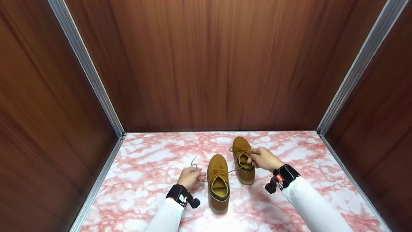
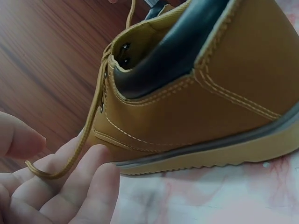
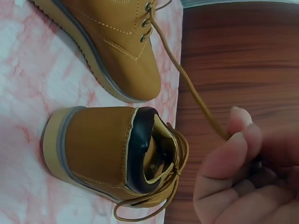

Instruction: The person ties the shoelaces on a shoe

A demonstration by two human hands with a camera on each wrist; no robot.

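A tan lace-up shoe (image 1: 218, 167) with a dark padded collar stands upright between the hands, toe pointing away. From its eyelets one lace (image 3: 189, 86) runs taut to my right hand (image 1: 262, 158), which pinches it between thumb and fingertips. My left hand (image 1: 190, 178) is at the shoe's left side. Across its loosely spread fingers (image 2: 96, 186) lies the shoe's other lace (image 2: 88, 123), its end near the thumb, which stands apart from it. Behind and to the right is the second tan shoe (image 1: 240, 145), its laces (image 3: 176, 170) tied in a bow; my right hand is above it.
Both shoes rest on a pink-and-white marbled surface (image 1: 145, 193). Brown wood-grain panels (image 1: 206, 64) enclose it at the back and both sides, with metal strips (image 1: 93, 74) along the corners. A thin grey curved strand (image 1: 194, 160) shows just beyond the left hand.
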